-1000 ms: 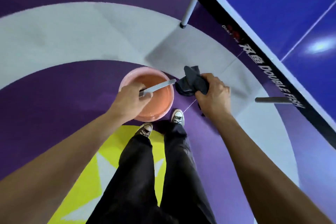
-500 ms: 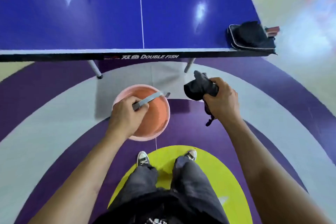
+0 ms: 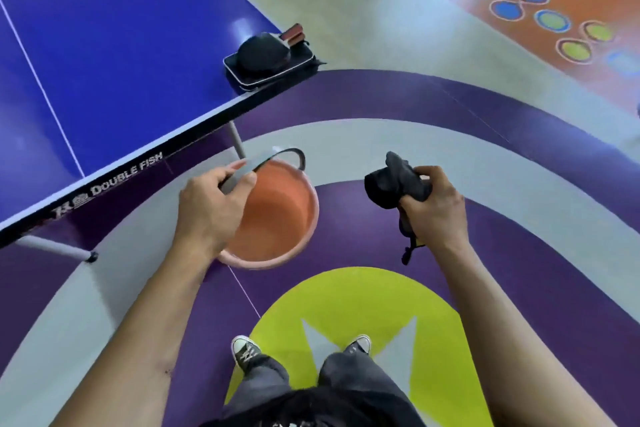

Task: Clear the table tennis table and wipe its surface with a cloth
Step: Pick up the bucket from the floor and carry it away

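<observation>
- Gripping the grey handle point(image 3: 242, 173) of a pink bucket point(image 3: 277, 218) with the left hand point(image 3: 211, 204), fingers closed around it, bucket hanging over the purple-and-grey floor point(image 3: 519, 184) just beside the table's near edge.
- Clutching a dark bunched cloth point(image 3: 394, 184) in the right hand point(image 3: 433, 208), fist wrapped tight, a thin black strap dangling beneath.
- Lying at the near right corner of the blue table tennis table point(image 3: 121, 45): a black paddle case point(image 3: 273, 71), with a dark paddle point(image 3: 263, 52) resting on top, red handles poking out beside it.
- Standing with both sneakers point(image 3: 246, 352) on a yellow-green floor patch.
</observation>
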Available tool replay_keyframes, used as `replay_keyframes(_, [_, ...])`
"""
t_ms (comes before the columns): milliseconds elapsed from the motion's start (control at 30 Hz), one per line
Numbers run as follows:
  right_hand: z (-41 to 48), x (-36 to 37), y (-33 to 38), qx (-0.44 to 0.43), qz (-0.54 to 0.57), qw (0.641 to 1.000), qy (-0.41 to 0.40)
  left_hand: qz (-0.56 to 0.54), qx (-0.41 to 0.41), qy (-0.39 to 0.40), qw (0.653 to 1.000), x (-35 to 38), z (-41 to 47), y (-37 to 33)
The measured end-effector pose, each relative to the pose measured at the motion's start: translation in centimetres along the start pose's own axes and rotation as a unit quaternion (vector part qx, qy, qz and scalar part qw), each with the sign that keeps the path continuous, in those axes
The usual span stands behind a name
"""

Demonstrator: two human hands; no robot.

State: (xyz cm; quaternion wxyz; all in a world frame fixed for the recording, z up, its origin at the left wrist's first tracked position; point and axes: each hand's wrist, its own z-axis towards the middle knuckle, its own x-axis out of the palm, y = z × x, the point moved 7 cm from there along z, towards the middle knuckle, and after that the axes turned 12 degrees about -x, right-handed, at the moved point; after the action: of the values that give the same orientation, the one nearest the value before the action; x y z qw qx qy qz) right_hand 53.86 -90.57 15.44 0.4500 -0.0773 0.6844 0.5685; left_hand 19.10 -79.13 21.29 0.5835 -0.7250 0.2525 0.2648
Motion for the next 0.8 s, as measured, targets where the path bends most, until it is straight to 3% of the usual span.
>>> replay_keyframes(233, [0.9, -12.7, -12.8, 0.080, 0.011, 0.995, -0.059, -0.047, 0.029, 0.065, 0.996, 11.3, -1.3, -12.3])
replay_keyframes(467, [2.1, -23.2, -21.8, 0.143, 0.011, 0.978, -0.149, -0.018, 0.114, 0.154, 0.981, 25.7, -3.6, -26.0])
replay_keyframes(800, [8.7, -35.2, -33.5, 0.242, -0.013, 0.947, -0.211, -0.009, 0.189, 0.295, 0.937, 45.4, -5.2, -42.5])
